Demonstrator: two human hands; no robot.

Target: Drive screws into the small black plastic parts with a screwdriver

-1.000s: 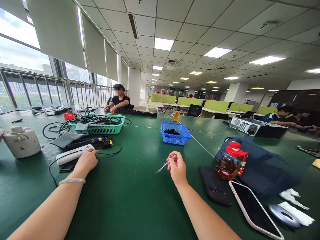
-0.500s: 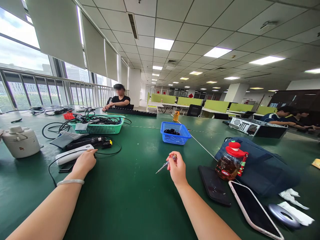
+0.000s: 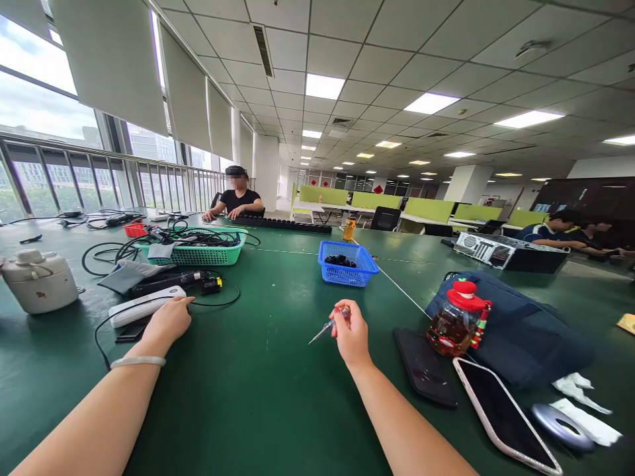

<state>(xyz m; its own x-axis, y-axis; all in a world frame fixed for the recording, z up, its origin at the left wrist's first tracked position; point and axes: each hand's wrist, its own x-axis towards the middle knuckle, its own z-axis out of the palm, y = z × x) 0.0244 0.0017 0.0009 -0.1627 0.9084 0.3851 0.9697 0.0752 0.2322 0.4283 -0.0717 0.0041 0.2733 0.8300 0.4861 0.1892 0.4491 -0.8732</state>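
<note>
My right hand (image 3: 351,330) is closed around a small screwdriver (image 3: 323,331) with a clear handle. Its thin tip points down and left above the green table (image 3: 278,396). My left hand (image 3: 171,322), with a pale bangle on the wrist, rests on the table beside a white elongated device (image 3: 145,307). One finger stretches out near a thin black cable (image 3: 218,304); the others are largely hidden. Beyond my right hand stands a blue basket (image 3: 350,272) with small black pieces (image 3: 340,261) inside.
A green basket (image 3: 208,255) heaped with cables stands ahead left, near a white jug (image 3: 40,284). On the right lie a black pouch (image 3: 425,370), a phone (image 3: 506,416), a red-lidded jar (image 3: 455,324) and a dark bag (image 3: 526,330). A person (image 3: 238,198) sits across the table.
The person across the table has moved their hands apart, and the long black bar before them reaches further right. My own hands have stayed nearly still.
</note>
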